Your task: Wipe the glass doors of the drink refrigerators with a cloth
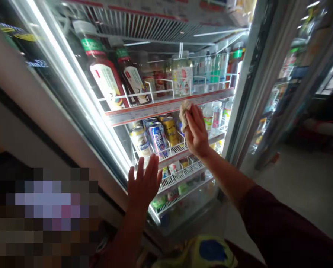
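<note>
My right hand [196, 132] holds a pale, crumpled cloth [185, 111] at the price-label strip [149, 111] along the front edge of a fridge shelf. The cloth sits at the fingers' left side, partly hidden by them. Lower and to the left, my left hand [145, 182] is raised with its fingers spread and nothing in it. Beyond its fingertips stand several drink cans: a white and gold one [140, 141], a blue and silver one [158, 138] and a gold one [170, 131]. Whether the left fingers touch the lower shelf edge I cannot tell.
On the shelf above stand dark red bottles [106, 76] and clear bottles [183, 74] behind a white wire rail. A bright light strip [79, 93] runs down the left side. The metal door frame [243, 82] borders the right. Lower wire shelves hold green packs [159, 202].
</note>
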{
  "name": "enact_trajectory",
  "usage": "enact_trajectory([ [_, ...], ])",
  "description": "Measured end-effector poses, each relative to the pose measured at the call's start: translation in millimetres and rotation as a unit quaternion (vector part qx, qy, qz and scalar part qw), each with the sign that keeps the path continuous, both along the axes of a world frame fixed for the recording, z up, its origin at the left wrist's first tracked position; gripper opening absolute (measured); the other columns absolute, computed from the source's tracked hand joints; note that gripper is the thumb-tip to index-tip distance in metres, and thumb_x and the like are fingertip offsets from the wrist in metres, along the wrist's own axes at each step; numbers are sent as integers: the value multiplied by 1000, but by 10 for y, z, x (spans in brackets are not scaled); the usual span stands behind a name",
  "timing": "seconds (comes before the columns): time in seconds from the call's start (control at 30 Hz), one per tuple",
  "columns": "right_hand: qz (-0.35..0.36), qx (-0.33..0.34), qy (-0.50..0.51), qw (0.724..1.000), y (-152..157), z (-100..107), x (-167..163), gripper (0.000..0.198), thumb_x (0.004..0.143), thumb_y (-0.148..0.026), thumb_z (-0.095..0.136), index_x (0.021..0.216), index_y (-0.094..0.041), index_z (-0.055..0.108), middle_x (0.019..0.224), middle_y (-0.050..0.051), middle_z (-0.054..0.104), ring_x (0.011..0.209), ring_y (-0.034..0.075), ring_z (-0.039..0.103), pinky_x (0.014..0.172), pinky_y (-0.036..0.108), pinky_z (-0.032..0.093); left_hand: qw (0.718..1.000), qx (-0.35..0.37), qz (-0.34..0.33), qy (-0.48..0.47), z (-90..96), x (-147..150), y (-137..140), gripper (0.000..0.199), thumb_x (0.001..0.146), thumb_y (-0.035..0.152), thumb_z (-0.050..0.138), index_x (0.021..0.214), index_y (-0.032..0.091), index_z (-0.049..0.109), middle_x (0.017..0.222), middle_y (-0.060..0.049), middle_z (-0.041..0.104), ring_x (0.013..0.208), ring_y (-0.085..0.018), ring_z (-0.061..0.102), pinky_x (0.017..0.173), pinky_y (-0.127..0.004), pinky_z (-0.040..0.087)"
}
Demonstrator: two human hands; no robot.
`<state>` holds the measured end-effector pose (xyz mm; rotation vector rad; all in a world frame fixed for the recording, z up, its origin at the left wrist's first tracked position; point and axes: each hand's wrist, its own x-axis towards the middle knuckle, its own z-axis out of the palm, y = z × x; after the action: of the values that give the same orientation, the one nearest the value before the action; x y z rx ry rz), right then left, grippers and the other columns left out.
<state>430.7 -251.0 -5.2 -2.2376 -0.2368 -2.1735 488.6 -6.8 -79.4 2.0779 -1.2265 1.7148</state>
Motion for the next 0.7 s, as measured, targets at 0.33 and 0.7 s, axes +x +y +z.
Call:
enact_trajectory([
  [0.33,-29,-49,59,997,-482,-28,-153,41,105,-24,41,143,-26,55,152,3,54,150,18,38,125,46,39,1000,-1,16,-3,-25,23,5,77,96,33,63,163,23,25,153,-5,51,159,-21,14,133,-41,5],
  [0.7,70,-161,77,981,-374,-723,-283,50,100,-20,55,148,-31,51,131,1,70,128,16,61,109,32,56,998,2,57,-28,-25,18,9,78,96,37,65,162,21,27,152,-6,53,159,-22,15,132,-41,8],
])
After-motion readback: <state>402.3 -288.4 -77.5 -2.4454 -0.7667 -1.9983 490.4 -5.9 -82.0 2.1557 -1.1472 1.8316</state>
